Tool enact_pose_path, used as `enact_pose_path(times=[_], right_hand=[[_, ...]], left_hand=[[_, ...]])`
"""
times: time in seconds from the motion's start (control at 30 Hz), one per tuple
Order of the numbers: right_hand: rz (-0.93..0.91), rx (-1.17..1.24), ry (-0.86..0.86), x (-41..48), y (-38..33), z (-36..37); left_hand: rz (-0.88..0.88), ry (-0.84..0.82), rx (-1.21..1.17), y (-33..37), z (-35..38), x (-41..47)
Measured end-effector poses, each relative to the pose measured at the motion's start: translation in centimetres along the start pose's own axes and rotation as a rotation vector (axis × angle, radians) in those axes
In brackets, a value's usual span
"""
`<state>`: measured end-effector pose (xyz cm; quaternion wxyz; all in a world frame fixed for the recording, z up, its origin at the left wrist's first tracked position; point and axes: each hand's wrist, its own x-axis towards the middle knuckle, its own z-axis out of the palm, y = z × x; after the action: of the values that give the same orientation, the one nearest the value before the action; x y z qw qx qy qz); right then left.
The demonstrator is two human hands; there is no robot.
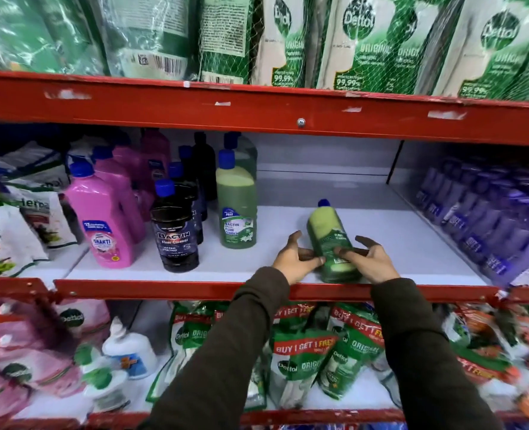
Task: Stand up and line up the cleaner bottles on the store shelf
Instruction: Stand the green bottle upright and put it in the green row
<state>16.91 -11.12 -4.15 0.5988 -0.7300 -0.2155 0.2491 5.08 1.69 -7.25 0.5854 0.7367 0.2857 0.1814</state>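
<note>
Currently, the red-edged middle shelf is only part stocked: upright bottles crowd its left portion, and bare white board runs from the middle to the purple packs on the right. Standing rows: pink bottles at far left, dark Bactin bottles next, then a green upright bottle with at least one more behind it. Those columns look roughly lined up, judged done.

One green cleaner bottle lies on its side near the front edge, blue cap pointing to the back wall. Not yet stood.

Left hand: fingers half curled against the bottle's left flank. Right hand: fingers laid on its label side. Loose two-sided contact; firm grip not confirmed.

Remaining, by estimate: raise it and set it beside the green row.
</note>
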Motion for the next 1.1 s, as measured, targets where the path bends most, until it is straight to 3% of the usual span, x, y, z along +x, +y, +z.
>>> enact_pose_path(times=[0.1, 0.27, 0.5, 0.63, 0.77, 0.9, 1.0, 1.1], right_hand=[[-0.136, 0.107, -0.037, -1.7, -0.4, 1.0], [-0.338, 0.125, -0.131, -3.6, -1.2, 5.3], [-0.352, 0.202, -0.275, -4.7, -0.3, 13.9], [-0.374, 0.184, -0.319, -4.6, 0.2, 14.8], [-0.392, 0.184, -0.256, -4.4, 0.4, 14.2], [-0.45, -0.021, -0.315, -4.4, 0.6, 13.9], [-0.382, -0.021, -0.429, -4.7, 0.3, 13.8], [-0.367, 0.007, -0.414, -4.7, 0.3, 13.9]], left_hand=[[0.106, 0.044, -0.099, 0.5, -1.0, -1.4], [0.268, 0.19, -0.039, 0.3, -5.5, -4.6], [0.268, 0.307, 0.064, -2.2, -12.4, -8.3], [0.276, 0.361, 0.07, -3.2, -13.3, -9.1], [0.334, 0.387, 0.074, -3.3, -13.5, -9.0], [0.369, 0.377, 0.028, -3.5, -13.8, -9.0], [0.35, 0.322, -0.03, -3.4, -14.2, -9.1], [0.325, 0.203, -0.076, -3.5, -14.4, -9.1]])
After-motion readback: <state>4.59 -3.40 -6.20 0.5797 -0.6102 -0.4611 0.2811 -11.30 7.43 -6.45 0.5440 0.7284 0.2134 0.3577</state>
